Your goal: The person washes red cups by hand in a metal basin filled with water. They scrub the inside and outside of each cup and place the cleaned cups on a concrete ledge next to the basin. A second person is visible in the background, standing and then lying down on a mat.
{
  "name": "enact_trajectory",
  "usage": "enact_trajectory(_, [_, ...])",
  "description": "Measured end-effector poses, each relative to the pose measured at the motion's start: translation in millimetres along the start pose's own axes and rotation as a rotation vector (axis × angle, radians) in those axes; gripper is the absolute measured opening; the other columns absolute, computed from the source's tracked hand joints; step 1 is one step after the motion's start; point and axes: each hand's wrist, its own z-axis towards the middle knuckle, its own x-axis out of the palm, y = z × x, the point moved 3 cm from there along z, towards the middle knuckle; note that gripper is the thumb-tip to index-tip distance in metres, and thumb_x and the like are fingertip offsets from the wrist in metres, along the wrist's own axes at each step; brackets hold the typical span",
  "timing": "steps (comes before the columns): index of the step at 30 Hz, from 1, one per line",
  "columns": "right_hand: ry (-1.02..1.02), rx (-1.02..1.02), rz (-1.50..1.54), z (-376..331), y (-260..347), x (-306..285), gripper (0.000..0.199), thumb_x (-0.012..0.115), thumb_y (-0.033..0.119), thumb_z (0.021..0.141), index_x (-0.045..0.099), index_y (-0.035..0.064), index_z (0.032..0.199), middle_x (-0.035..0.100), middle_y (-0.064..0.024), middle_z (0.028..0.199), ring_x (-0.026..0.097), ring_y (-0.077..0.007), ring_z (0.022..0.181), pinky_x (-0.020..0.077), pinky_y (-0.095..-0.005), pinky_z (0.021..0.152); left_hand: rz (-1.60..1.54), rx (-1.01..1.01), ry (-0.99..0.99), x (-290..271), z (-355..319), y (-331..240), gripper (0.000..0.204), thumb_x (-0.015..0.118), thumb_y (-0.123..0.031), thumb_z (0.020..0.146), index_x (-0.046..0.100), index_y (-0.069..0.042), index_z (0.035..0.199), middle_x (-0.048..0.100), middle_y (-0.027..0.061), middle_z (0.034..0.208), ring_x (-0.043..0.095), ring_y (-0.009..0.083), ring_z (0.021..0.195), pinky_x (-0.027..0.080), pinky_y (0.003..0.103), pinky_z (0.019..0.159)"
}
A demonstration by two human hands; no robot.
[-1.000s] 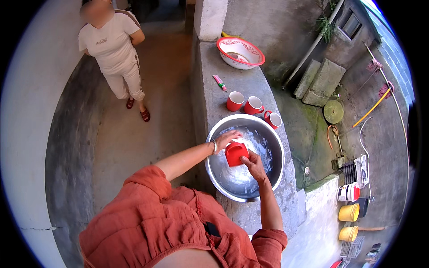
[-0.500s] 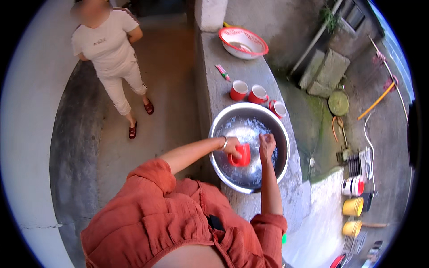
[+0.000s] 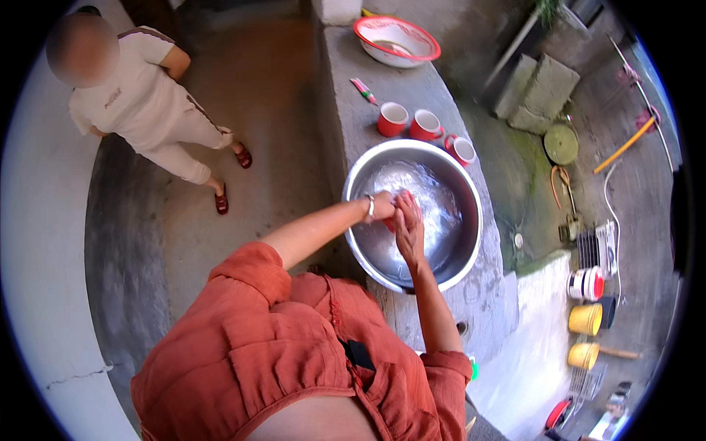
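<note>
A large steel basin (image 3: 471, 242) with water in it stands on the grey concrete ledge in front of me. Over its left half my left hand (image 3: 381, 206), with a bracelet at the wrist, is closed on a red mug (image 3: 390, 223). Most of that mug is hidden by my hands. My right hand (image 3: 409, 222) presses against it from the right, its fingers closed around it. Beyond the basin's far rim are three red mugs with white insides: one upright at left (image 3: 393, 119), one in the middle (image 3: 425, 126), and a tilted one at right (image 3: 461, 150).
A red-rimmed enamel basin (image 3: 397, 42) and a small pink-and-green tube (image 3: 363, 90) lie farther along the concrete ledge (image 3: 346, 110). Left of it, a person in white (image 3: 154, 95) stands on the floor. Yellow buckets (image 3: 585, 320) and a white-and-red bucket (image 3: 586, 284) stand low at right.
My right hand has moved left from the basin's right side onto the mug held by my left hand. The mug is now mostly covered. The person at left has shifted leftward in view.
</note>
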Motion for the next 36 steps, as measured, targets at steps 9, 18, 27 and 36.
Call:
enact_trajectory(9, [0.106, 0.8, 0.643, 15, -84, -11, 0.039, 0.045, 0.036, 0.086, 0.055, 0.0035, 0.104, 0.056, -0.0111, 0.094, 0.054, -0.0204, 0.084, 0.0459, -0.0327, 0.071, 0.52, 0.428, 0.251, 23, -27, -20, 0.019, 0.06, -0.002, 0.069, 0.059, 0.001, 0.088, 0.062, 0.0088, 0.068, 0.061, 0.0137, 0.059, 0.05, 0.028, 0.053])
enact_trajectory(18, [0.454, 1.221, 1.49, -7, -120, 16, 0.053, 0.037, 0.043, 0.088, 0.051, -0.0061, 0.102, 0.06, -0.0183, 0.094, 0.059, -0.0304, 0.085, 0.0495, -0.0417, 0.076, 0.154, 0.428, 0.468, 10, -37, -18, 0.026, 0.067, -0.004, 0.066, 0.058, 0.002, 0.089, 0.062, 0.0053, 0.075, 0.058, 0.0127, 0.068, 0.046, 0.029, 0.06])
enact_trajectory(27, [0.317, 1.021, 1.026, -7, -144, 5, 0.03, 0.047, 0.03, 0.087, 0.054, 0.0015, 0.092, 0.06, -0.0108, 0.078, 0.058, -0.0214, 0.063, 0.0492, -0.033, 0.056, 0.567, 0.446, 0.303, 26, -34, -17, 0.034, 0.075, -0.029, 0.06, 0.064, -0.004, 0.08, 0.065, 0.0077, 0.078, 0.06, 0.0175, 0.072, 0.046, 0.033, 0.065])
enact_trajectory(36, [-0.167, -0.174, -0.92, -24, -175, 1, 0.038, 0.054, 0.031, 0.079, 0.058, -0.002, 0.097, 0.059, -0.018, 0.07, 0.058, -0.0316, 0.064, 0.0443, -0.0402, 0.069, 0.21, 0.095, -0.21, 30, -45, -10, 0.026, 0.072, -0.014, 0.065, 0.064, -0.001, 0.086, 0.065, 0.0073, 0.08, 0.06, 0.0137, 0.073, 0.048, 0.031, 0.064])
